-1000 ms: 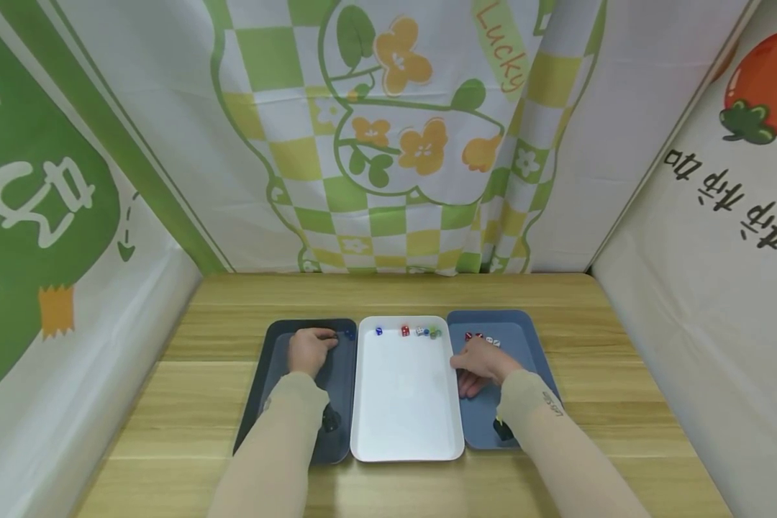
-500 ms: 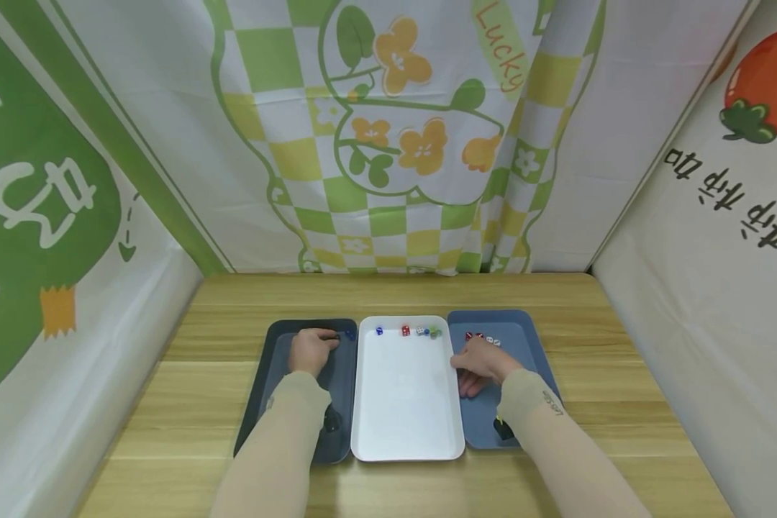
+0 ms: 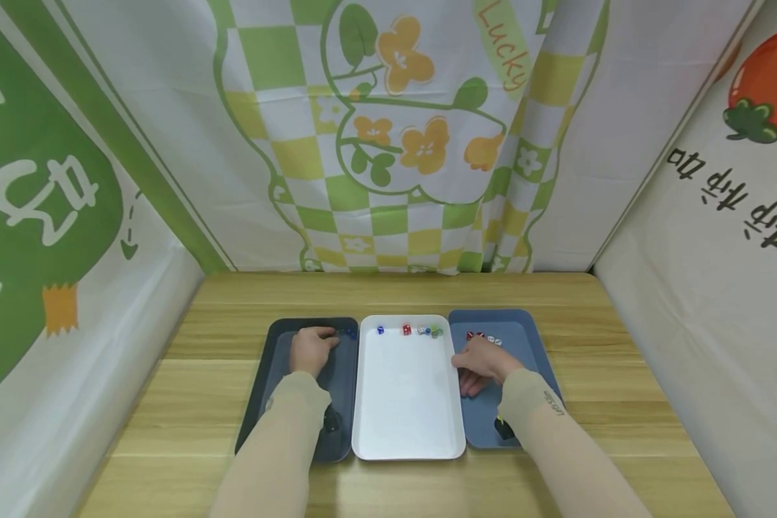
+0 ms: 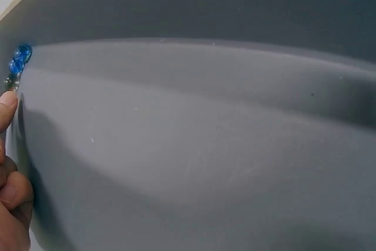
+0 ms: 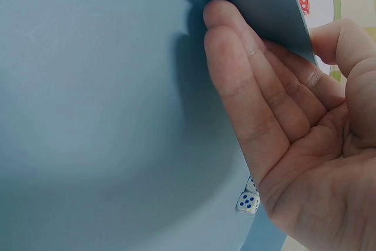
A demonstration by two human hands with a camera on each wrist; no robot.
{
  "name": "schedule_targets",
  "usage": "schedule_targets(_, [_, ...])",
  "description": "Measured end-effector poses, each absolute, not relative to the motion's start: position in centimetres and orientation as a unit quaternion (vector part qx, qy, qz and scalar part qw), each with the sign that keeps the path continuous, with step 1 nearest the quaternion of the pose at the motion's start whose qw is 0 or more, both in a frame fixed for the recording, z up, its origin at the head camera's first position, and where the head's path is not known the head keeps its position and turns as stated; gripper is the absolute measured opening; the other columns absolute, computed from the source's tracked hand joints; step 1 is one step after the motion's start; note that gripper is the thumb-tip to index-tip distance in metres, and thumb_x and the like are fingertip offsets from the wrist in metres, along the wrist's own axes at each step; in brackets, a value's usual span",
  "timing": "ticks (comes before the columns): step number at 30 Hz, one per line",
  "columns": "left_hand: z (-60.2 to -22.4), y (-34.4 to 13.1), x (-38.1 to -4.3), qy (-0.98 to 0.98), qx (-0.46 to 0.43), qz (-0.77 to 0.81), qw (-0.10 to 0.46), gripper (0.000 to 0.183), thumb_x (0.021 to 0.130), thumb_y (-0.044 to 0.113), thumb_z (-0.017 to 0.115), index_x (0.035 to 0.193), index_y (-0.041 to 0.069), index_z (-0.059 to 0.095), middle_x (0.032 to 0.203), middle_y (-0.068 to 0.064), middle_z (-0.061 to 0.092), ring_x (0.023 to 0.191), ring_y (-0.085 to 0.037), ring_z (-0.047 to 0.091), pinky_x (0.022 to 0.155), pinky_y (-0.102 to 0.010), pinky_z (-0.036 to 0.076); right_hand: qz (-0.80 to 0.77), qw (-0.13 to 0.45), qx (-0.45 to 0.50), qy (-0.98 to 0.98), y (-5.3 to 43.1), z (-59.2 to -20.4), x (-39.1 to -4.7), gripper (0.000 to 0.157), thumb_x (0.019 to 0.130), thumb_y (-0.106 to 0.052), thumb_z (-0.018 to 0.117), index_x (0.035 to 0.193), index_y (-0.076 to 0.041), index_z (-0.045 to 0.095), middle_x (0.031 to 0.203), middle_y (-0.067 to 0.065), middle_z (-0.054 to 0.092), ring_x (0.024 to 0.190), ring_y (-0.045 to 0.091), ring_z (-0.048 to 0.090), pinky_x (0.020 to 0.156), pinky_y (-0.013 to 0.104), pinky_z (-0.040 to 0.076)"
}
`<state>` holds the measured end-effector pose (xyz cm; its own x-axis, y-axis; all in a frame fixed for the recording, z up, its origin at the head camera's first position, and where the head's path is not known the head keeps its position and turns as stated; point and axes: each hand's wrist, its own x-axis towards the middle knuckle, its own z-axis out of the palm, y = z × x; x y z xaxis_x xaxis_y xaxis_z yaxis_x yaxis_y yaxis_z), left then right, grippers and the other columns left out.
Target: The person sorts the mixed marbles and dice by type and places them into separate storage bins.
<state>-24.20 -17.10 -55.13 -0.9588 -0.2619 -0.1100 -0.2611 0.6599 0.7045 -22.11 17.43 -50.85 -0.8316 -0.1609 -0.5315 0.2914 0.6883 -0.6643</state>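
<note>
My left hand (image 3: 309, 350) reaches into the far part of the dark tray (image 3: 339, 378). In the left wrist view one fingertip touches a greenish clear marble (image 4: 12, 82), and blue marbles (image 4: 20, 57) continue the short row along the tray wall. The other visible fingers are bent and hold nothing that shows. My right hand (image 3: 482, 360) grips the side wall of the blue tray (image 5: 88, 86), thumb over the rim and fingers inside. White dice (image 5: 248, 203) with blue spots lie beside that hand; red dice (image 3: 475, 336) sit near them in the head view.
Between the two trays stands a white tray (image 3: 408, 396), with a blue die (image 3: 380, 330), a red die (image 3: 406, 329), a white die (image 3: 421, 330) and several marbles (image 3: 434, 332) along its far end. Dark objects (image 3: 504, 429) lie near my sleeves. A patterned curtain (image 3: 388, 144) hangs behind the table.
My left fingertip has drawn back slightly from the dark marble, which now shows in line with the blue ones. The right hand keeps its hold on the blue tray's rim.
</note>
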Motion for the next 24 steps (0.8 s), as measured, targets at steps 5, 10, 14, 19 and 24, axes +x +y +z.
schedule_targets(5, [-54.9, -17.2, -24.2, -0.909, 0.138, -0.394, 0.012, 0.025, 0.093, 0.017, 0.075, 0.116, 0.006, 0.077, 0.120, -0.014, 0.073, 0.119, -0.036, 0.066, 0.099, -0.050, 0.054, -0.391, 0.289, 0.037, 0.873, 17.3, -50.8, -22.1, 0.025, 0.091, -0.011, 0.061, 0.073, 0.000, 0.073, 0.065, 0.014, 0.072, 0.054, 0.022, 0.071, 0.056, 0.035, 0.062])
schedule_targets(10, [-54.7, -17.4, -24.3, -0.907, 0.128, -0.401, 0.020, 0.025, 0.092, 0.017, 0.076, 0.114, 0.005, 0.078, 0.118, -0.014, 0.074, 0.117, -0.036, 0.067, 0.098, -0.049, 0.055, -0.391, 0.289, 0.036, 0.873, 17.3, -50.8, -22.2, 0.025, 0.091, -0.011, 0.061, 0.073, 0.000, 0.073, 0.065, 0.014, 0.072, 0.054, 0.022, 0.071, 0.055, 0.035, 0.062])
schedule_targets(14, [-54.1, -17.3, -24.6, -0.898, 0.115, -0.423, 0.026, 0.027, 0.092, 0.017, 0.076, 0.116, 0.005, 0.077, 0.117, -0.015, 0.074, 0.113, -0.035, 0.069, 0.095, -0.049, 0.056, -0.393, 0.287, 0.036, 0.873, 17.3, -50.9, -22.2, 0.025, 0.090, -0.011, 0.061, 0.073, 0.001, 0.074, 0.065, 0.015, 0.072, 0.054, 0.023, 0.071, 0.055, 0.036, 0.062])
schedule_targets(19, [-52.6, -16.3, -25.3, -0.882, 0.092, -0.461, 0.035, 0.029, 0.094, 0.017, 0.076, 0.120, 0.005, 0.076, 0.119, -0.016, 0.073, 0.111, -0.034, 0.069, 0.092, -0.047, 0.058, -0.392, 0.287, 0.036, 0.873, 17.4, -50.9, -22.2, 0.025, 0.090, -0.012, 0.060, 0.073, 0.001, 0.074, 0.065, 0.015, 0.072, 0.055, 0.024, 0.072, 0.056, 0.036, 0.063])
schedule_targets(24, [-51.2, -14.6, -25.8, -0.857, 0.076, -0.509, 0.027, 0.028, 0.095, 0.015, 0.073, 0.122, 0.004, 0.075, 0.123, -0.016, 0.072, 0.102, -0.032, 0.070, 0.086, -0.045, 0.059, -0.391, 0.286, 0.035, 0.874, 17.3, -50.9, -22.1, 0.025, 0.091, -0.012, 0.061, 0.073, 0.001, 0.073, 0.065, 0.014, 0.072, 0.056, 0.024, 0.072, 0.056, 0.036, 0.062])
